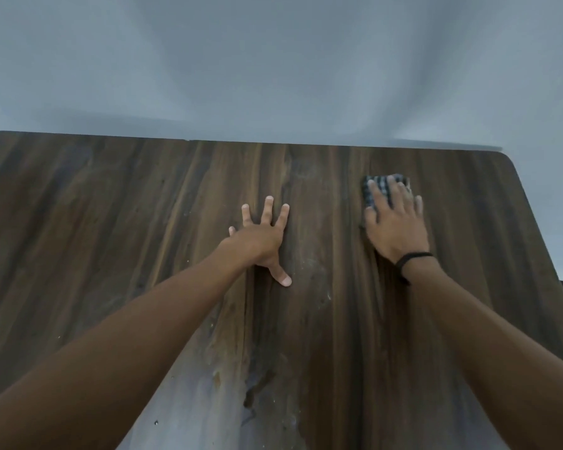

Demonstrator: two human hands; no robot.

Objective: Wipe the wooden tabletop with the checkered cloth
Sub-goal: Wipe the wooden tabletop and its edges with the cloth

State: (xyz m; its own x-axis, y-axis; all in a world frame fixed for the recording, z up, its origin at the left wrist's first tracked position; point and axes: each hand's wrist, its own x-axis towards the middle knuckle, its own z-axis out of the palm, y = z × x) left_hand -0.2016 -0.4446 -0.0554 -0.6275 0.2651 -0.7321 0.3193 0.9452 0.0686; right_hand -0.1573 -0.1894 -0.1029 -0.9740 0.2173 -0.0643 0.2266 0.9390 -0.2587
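Note:
The dark wooden tabletop fills the lower two thirds of the head view. My right hand lies flat with straight fingers on the folded checkered cloth, pressing it onto the wood near the far right corner; only the cloth's far and left parts show past my fingers. A black band circles that wrist. My left hand rests flat on the bare wood near the middle, fingers spread, thumb pointing toward me. The two hands are well apart.
The table's far edge meets a plain grey wall. Its right edge curves round at the far right corner. Pale smears and small specks mark the wood near the middle and the near part.

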